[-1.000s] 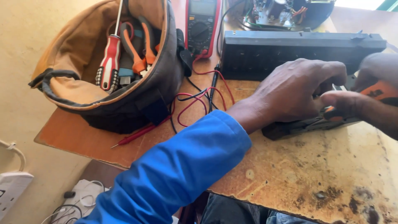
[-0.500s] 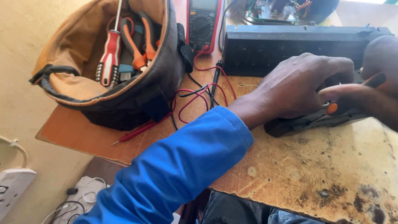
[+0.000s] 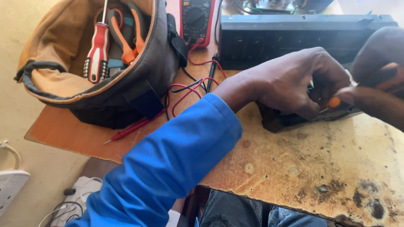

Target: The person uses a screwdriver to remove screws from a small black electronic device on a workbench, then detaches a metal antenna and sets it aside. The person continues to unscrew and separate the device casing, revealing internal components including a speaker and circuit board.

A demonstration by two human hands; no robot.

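Hands meet at the right edge of the worn wooden table (image 3: pixel 336 168), over a small black device (image 3: pixel 290 120) lying flat just in front of a bigger black unit (image 3: pixel 294 38). Left hand (image 3: pixel 290 86), blue sleeve (image 3: pixel 168 168) behind it, is curled over the device w/ fingers bent down onto its top, pinning it; thumb underside hidden. Right hand (image 3: pixel 374 84) comes in from the right edge, fingers closed round a screwdriver w/ orange-and-black handle (image 3: pixel 334 102); tip is hidden betw. the two hands, so can't tell what it touches. Hands are touching or nearly so at the fingertips.

Left part of table: open tan-and-black tool bag (image 3: pixel 126 84), tilted toward the camera, w/ a red-and-white screwdriver (image 3: pixel 97 52) and orange-handled pliers (image 3: pixel 126 33) inside. Red multimeter (image 3: pixel 195 21) stands just right of the bag at the far edge; its red and black leads (image 3: pixel 189 90) loop across the table betw. bag and left forearm, one red probe (image 3: pixel 130 131) lying in front of the bag. White power strip (image 3: pixel 10 185) on the floor, lower left.
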